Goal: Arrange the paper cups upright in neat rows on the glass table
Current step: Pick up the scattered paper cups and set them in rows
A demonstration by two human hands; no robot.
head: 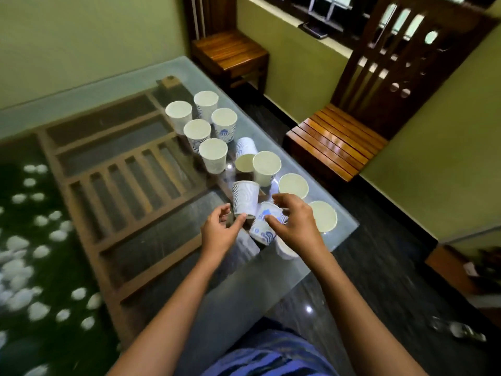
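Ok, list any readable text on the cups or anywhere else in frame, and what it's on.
"BIO" (blurred, best guess): blue print on the upright white paper cup in the far group.
"B…": blue print on the tilted white paper cup; rest hidden under the right hand.
Striped white paper cup and the others: nothing legible.

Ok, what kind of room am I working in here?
Probably a home dining or sitting room: a glass table, a slatted wooden chair beside it, and a barred window behind.
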